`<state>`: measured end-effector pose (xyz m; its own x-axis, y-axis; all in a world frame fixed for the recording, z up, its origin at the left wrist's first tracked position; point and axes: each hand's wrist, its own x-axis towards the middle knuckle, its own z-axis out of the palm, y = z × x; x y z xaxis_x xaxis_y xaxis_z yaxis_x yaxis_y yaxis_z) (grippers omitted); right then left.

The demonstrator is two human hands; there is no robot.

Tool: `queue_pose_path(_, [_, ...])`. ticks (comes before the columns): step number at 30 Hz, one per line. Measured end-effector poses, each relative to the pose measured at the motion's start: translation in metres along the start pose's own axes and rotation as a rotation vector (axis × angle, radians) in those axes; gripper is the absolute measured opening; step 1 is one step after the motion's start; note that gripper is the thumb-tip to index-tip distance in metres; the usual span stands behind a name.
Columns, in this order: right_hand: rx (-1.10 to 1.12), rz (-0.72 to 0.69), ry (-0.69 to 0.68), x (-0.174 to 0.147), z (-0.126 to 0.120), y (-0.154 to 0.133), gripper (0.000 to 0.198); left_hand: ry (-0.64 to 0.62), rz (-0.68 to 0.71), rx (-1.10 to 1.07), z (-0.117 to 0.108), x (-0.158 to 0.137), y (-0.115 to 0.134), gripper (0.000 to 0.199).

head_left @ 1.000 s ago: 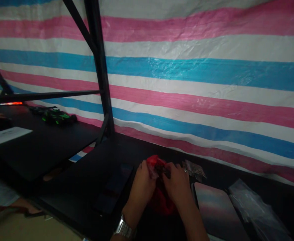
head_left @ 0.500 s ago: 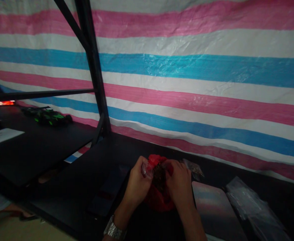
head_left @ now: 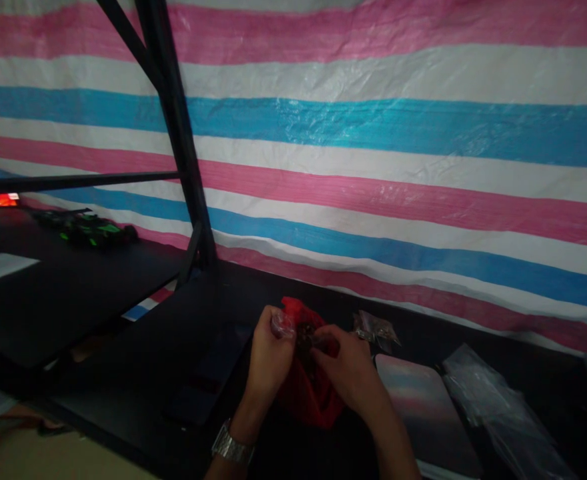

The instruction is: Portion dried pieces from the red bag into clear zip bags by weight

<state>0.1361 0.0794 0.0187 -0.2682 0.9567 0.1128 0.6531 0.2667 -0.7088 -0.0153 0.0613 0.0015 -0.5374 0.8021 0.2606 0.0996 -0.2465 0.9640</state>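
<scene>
My left hand (head_left: 268, 350), with a metal watch on the wrist, is closed around a small clear plastic bag (head_left: 283, 325). Right beside it lies an opened red bag (head_left: 318, 407), its mouth spread to show a heap of small dark brownish pieces (head_left: 305, 340). My right hand (head_left: 348, 363) reaches over the red bag's right side, thumb and fingers pinched together at the pieces. What sits between those fingertips is too small and dim to make out. Behind the right hand, a clear packet of small pieces (head_left: 376, 327) rests on the black table (head_left: 233, 287).
A flat shiny panel (head_left: 423, 400) lies right of my right hand, with several clear plastic bags (head_left: 498, 400) farther right. A dark flat phone-like object (head_left: 208, 380) is to the left. A black metal post (head_left: 181, 147) stands behind; green-black toy cars (head_left: 98, 230) sit on the left table.
My right hand's fingers have drawn back and now pinch at the pieces, showing more of the bag's opening. The red bag looks taller and more upright. The view has shifted slightly.
</scene>
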Motion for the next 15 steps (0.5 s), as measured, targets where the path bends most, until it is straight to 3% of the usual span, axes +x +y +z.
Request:
queue_pose_path(8, [0.153,-0.025,-0.061,-0.01,-0.002,-0.01,0.016,0.073,-0.085,0.032,0.006,-0.004,-0.006,0.013])
queue_pose_path(12, [0.254,-0.014,-0.128,-0.01,-0.001,-0.006,0.017,0.053,-0.046,0.1,0.007,-0.003,-0.001,0.013])
queue_pose_path(15, [0.402,0.038,-0.118,-0.008,-0.001,0.001,0.023,0.117,0.008,0.189,0.001,0.0,0.011,0.015])
